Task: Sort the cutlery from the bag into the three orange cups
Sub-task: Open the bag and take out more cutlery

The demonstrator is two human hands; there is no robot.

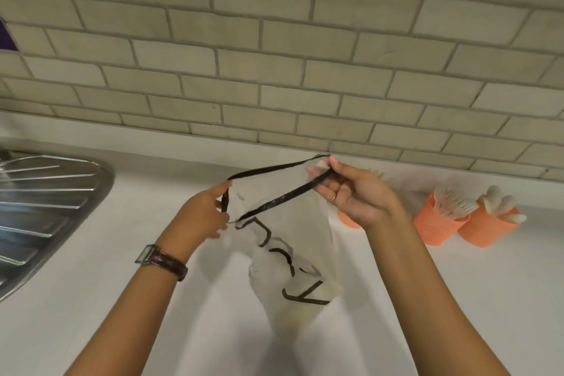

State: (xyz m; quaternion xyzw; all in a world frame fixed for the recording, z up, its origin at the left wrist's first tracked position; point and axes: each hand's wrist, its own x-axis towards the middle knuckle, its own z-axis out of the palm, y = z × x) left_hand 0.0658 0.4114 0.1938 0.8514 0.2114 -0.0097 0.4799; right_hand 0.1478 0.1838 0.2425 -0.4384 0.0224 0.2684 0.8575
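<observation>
White counter (91, 299), sink (45, 207) at left. My L hand (203, 212) pinches the bag (293, 268) rim, R hand (357, 192) pinches the opposite rim; bag hangs btwn, mouth spread. Orange cups (438, 224) stand right w/ forks (457, 203), spoons (500, 201). Risk: thin rim slips, any cutlery inside spills.

One clear bag (293, 272), three orange cups (348, 221) (436, 226) (485, 232), two hands (204, 214) (360, 192), one wristwatch (158, 259), one steel drainer (45, 207)
</observation>
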